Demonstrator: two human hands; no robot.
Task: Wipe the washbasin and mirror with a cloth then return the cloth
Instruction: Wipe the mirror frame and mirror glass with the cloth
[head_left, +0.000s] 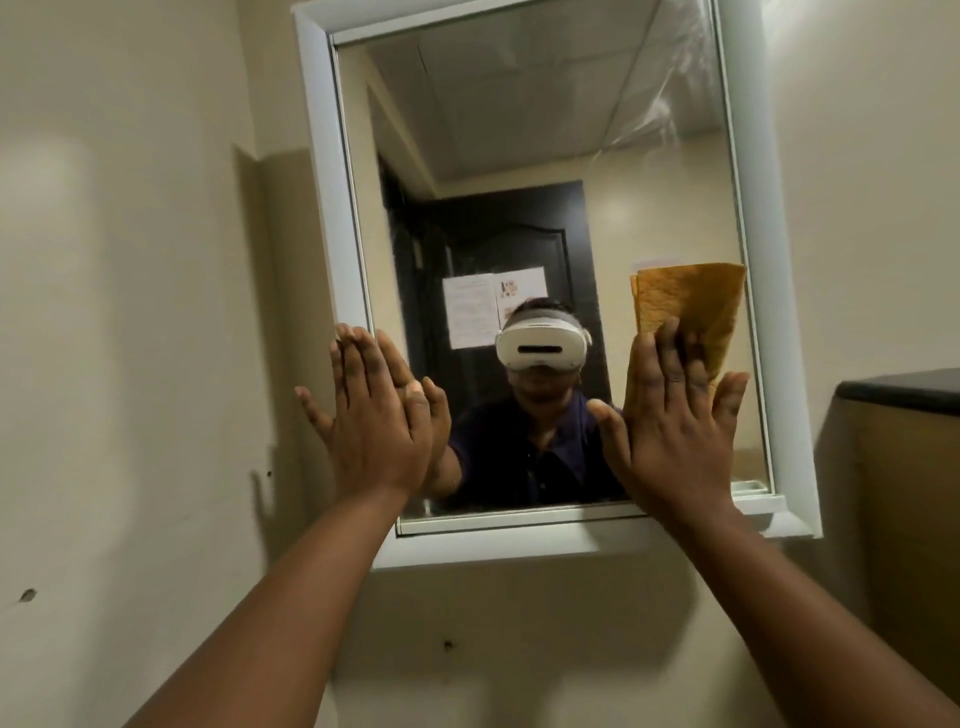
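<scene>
I see no containers in view. My right hand (670, 415), fingers flat and spread, presses the folded orange-yellow textured cloth (691, 312) against the lower right of the white-framed rectangular wall mirror (519, 156). Cloth is upright, its top edge clear of the fingers. My left hand (374, 410) is open, palm flat at the mirror's lower left edge, holding nothing.

The mirror (545, 156) is a tall rectangle in a white frame, hung on the cream far wall, with smears in its upper right corner. The cloth (691, 306), orange-yellow and folded, lies flat against the glass near the mirror's right edge, lower half.
</scene>
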